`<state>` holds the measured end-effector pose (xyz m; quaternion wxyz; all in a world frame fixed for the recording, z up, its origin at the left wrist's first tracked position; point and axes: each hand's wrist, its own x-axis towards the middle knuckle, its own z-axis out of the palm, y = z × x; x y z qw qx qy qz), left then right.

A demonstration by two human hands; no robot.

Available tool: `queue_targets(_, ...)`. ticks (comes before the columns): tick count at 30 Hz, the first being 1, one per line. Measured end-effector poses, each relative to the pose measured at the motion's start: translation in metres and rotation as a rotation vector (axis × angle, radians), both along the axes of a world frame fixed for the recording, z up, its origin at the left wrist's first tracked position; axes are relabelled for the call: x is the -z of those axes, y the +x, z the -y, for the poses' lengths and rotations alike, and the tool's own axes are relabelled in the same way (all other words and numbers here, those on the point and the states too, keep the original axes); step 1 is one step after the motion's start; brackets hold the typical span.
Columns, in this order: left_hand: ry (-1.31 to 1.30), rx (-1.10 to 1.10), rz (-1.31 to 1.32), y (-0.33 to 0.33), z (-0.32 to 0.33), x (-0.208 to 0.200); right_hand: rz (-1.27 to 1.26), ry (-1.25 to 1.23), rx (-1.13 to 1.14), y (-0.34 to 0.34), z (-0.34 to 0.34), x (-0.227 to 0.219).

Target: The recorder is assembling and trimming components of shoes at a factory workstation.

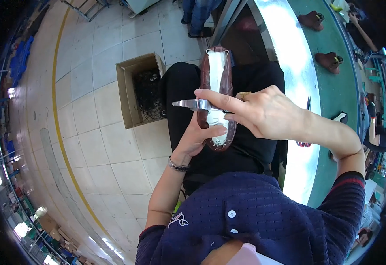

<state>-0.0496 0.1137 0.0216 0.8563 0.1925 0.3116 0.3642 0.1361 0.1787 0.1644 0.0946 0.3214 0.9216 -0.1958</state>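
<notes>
A brown leather shoe upper (205,79) is above my lap, its white underside (217,70) turned up and its length pointing away from me. My left hand (198,138) grips the near end from the left, with the thumb pressed on the white surface. Small metal bits, like staples or tacks, show near that end. Across the middle of the shoe, my right hand (263,110) is closed on a shiny metal tool with a pointed end (190,104) that sticks out to the left. The tool's handle is mostly hidden by the fingers, so its exact kind is unclear.
An open cardboard box (126,95) of tangled black scraps stands on the tiled floor at my left. A shiny steel ledge (296,57) runs along my right, beside a green belt (329,95) carrying brown shoes (329,62). Another person's legs (199,15) are ahead.
</notes>
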Motion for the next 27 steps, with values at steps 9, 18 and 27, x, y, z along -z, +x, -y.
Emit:
queue_targets(9,0.169,-0.077,0.189,0.000,0.009,0.034,-0.169,0.171,-0.112,0.002,0.038,0.016)
queue_targets(18,0.117,0.031,-0.062,0.001,0.008,0.027,-0.111,0.115,-0.009,0.003,0.060,0.026)
queue_targets(27,0.026,0.254,-0.114,-0.006,-0.001,0.030,-0.005,-0.017,0.072,0.004,0.027,0.019)
